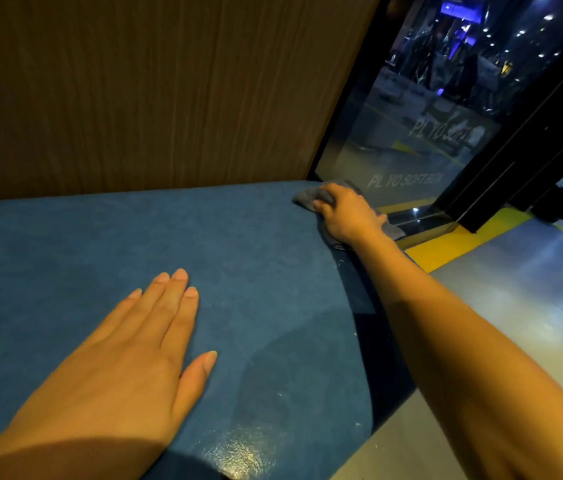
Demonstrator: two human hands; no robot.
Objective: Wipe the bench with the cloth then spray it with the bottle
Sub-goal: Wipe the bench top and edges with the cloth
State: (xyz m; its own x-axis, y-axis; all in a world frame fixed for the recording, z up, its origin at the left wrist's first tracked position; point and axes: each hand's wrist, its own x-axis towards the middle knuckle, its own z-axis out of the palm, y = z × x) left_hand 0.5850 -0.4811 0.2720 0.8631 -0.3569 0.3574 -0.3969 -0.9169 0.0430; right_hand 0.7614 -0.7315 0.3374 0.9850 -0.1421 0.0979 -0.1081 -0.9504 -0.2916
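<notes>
The blue padded bench [245, 244] fills the lower left of the head view. My right hand [346, 213] reaches to its far right corner and grips a grey cloth [309, 195], fingers curled over it and pressing it onto the seat. Part of the cloth sticks out under the wrist toward the bench edge. My left hand [134, 362] lies flat on the near part of the seat, fingers straight and together, holding nothing. No spray bottle is in view.
A brown wood-grain panel [152, 91] rises behind the bench. A glass pane [411, 140] with lettering stands at the bench's right end beside a black frame [522, 140]. Grey floor [515, 306] with a yellow strip [463, 240] lies to the right.
</notes>
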